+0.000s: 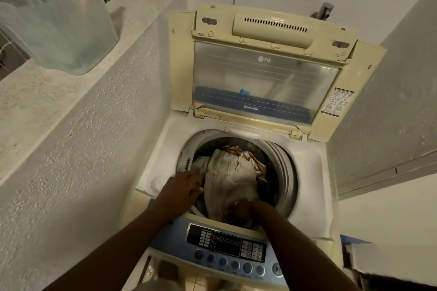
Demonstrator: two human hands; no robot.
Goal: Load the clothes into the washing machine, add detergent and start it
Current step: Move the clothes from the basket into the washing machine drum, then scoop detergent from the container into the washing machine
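Observation:
A top-loading washing machine (307,172) stands below me with its folding lid (264,73) raised. Inside the drum lies a pale beige garment (229,172) on top of a brownish patterned cloth (250,152). My left hand (182,186) rests at the drum's left rim, its fingers against the edge of the beige garment. My right hand (238,211) is down in the drum's near side, closed on the beige garment's lower end and partly hidden in shadow. The blue control panel (227,248) with its buttons sits just under my forearms.
A rough plaster ledge (71,125) runs along the left, with a frosted plastic container (52,19) on it. White walls close in behind and to the right. A tap fitting (325,10) sticks out above the lid. No detergent is in view.

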